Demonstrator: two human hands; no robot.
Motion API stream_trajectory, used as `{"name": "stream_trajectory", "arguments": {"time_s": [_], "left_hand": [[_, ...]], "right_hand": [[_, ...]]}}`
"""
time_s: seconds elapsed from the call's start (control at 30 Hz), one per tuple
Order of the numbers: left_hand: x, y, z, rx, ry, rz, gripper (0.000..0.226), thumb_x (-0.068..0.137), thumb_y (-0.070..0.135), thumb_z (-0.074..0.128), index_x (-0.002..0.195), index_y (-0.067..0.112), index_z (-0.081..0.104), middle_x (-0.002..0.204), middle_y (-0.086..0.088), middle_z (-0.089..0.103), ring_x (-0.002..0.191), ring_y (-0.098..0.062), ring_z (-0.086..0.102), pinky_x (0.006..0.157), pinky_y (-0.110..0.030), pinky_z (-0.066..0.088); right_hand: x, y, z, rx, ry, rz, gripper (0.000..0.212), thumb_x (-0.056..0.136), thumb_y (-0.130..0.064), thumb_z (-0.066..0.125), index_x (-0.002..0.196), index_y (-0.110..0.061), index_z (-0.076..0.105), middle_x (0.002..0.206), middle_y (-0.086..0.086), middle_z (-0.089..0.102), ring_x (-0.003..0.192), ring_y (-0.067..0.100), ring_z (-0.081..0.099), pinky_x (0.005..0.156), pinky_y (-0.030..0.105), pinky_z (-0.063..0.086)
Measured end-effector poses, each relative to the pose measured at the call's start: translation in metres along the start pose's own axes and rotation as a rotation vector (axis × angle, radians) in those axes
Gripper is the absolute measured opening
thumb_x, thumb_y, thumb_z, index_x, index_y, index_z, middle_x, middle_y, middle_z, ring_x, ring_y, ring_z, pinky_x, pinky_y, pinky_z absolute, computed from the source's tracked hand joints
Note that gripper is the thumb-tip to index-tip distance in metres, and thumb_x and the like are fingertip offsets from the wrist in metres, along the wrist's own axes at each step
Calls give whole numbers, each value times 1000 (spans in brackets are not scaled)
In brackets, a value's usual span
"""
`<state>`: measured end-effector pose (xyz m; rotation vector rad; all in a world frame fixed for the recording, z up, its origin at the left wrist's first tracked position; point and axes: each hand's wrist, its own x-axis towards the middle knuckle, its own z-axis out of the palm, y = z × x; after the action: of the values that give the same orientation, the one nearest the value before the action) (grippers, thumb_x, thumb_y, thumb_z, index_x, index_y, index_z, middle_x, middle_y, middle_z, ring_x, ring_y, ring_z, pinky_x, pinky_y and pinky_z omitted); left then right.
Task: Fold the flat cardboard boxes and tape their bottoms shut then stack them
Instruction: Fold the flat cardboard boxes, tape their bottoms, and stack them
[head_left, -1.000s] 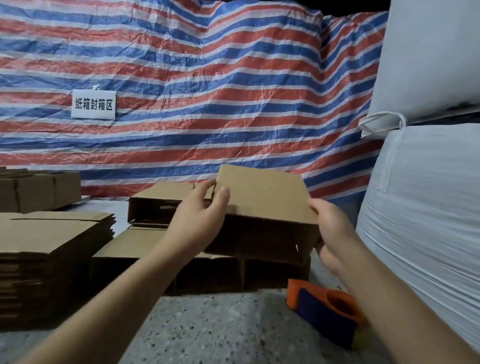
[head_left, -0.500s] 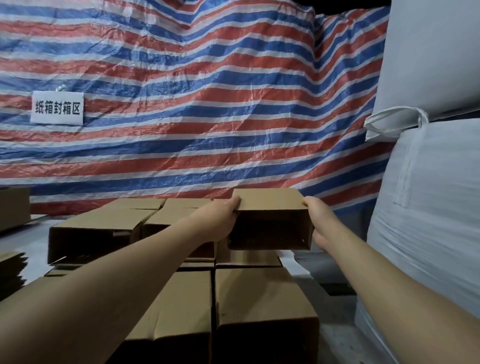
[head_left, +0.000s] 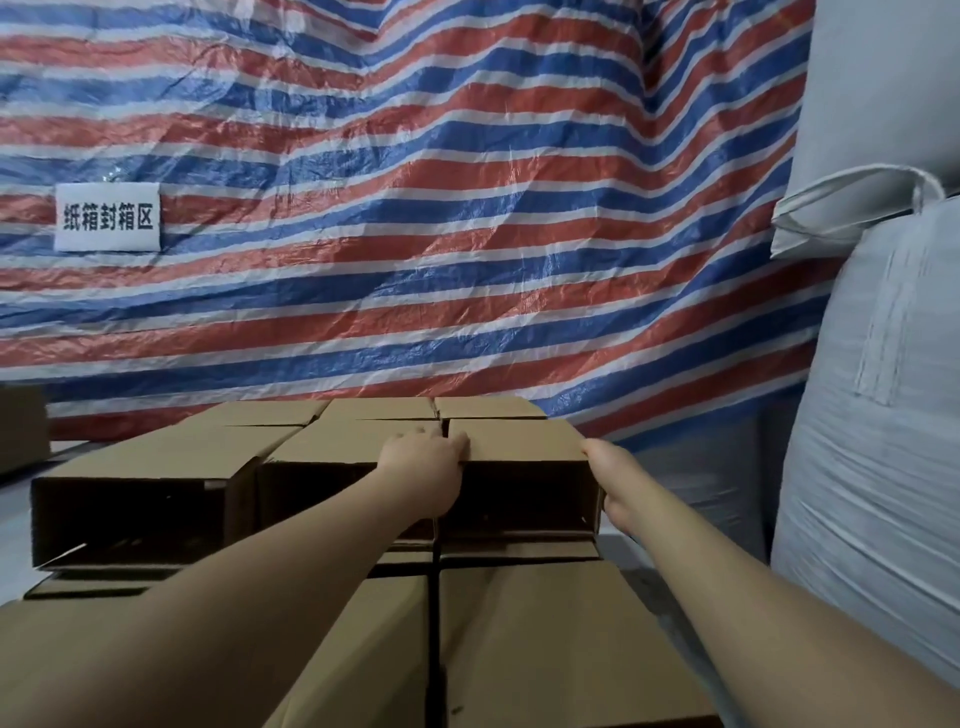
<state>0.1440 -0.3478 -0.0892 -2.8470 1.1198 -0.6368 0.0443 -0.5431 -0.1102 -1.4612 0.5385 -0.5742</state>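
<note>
Both hands clasp the open-fronted brown cardboard box (head_left: 514, 447) at the stack's top right: left hand (head_left: 423, 460) curled over its near-left corner, right hand (head_left: 605, 467) against its right wall. That two-sided hold probably squares it flush beside the neighbouring brown folded box (head_left: 353, 441).

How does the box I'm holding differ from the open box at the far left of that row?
The held box is gripped at both sides, by the left hand and the right hand; the far-left box is untouched. The held box sits at the row's right end, beside the white sacks; the other sits at the left end. Both are brown cardboard, lying on their sides with dark open ends facing the camera.
</note>
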Motion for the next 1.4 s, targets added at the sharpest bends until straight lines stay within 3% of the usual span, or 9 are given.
{"name": "stream_trajectory", "arguments": {"time_s": [0.1,0.17,0.27,0.6,0.8,0.93,1.23,1.3,1.4], "left_hand": [[-1,3,5,57,18,-4,41,98,20,40,139,17,40,138,-8,51,121,-29,49,95,-42,41],[-3,5,5,59,33,-5,41,98,25,39,138,14,41,140,-9,50,123,-30,48,98,-42,40],[-11,4,-1,28,62,7,48,99,44,39,136,13,43,138,-9,50,126,-29,47,103,-43,40],[-94,-34,-64,-54,238,46,37,101,43,37,121,16,53,118,-6,60,106,-26,58,84,-38,46],[-169,-68,-118,-10,312,-3,35,103,40,43,90,15,63,85,-2,65,74,-20,62,63,-33,50],[-225,-97,-147,9,326,-80,56,103,54,28,77,16,60,70,1,59,60,-13,58,59,-30,54],[-326,-219,-153,-61,160,-324,9,97,9,52,104,12,57,97,-3,65,71,-13,55,58,-23,44],[-344,-240,-148,93,196,-361,17,103,20,46,101,17,62,80,4,60,62,-11,53,52,-23,42],[-361,-260,-137,155,98,-375,67,99,59,14,94,17,66,67,5,54,58,-10,52,63,-31,51]], "right_hand": [[-5,3,6,-74,19,-24,48,96,-59,58,118,-17,67,108,0,74,93,15,69,67,27,53],[-7,4,5,-126,57,-21,63,101,-59,45,141,-12,52,136,8,61,119,25,59,92,34,48],[-13,0,3,-189,139,-24,70,105,-57,31,152,-6,36,152,15,46,137,32,46,105,41,38],[-79,-42,20,-439,405,-217,47,106,-38,37,129,-2,55,120,18,60,102,30,60,82,41,49],[-159,-68,63,-568,308,-355,32,104,-30,38,92,-8,58,86,8,60,71,18,54,55,29,36],[-211,-78,96,-580,211,-418,32,102,-34,39,88,-10,55,85,4,55,78,20,54,66,33,42],[-296,-87,165,-558,45,-463,37,100,-31,44,84,-4,65,79,6,57,66,19,50,58,29,36],[-308,-85,181,-569,3,-469,34,100,-32,44,79,-11,61,78,5,56,71,23,54,61,30,38],[-317,-79,202,-589,-65,-474,32,101,-31,45,92,-10,67,87,4,63,82,22,61,63,30,40]]}}
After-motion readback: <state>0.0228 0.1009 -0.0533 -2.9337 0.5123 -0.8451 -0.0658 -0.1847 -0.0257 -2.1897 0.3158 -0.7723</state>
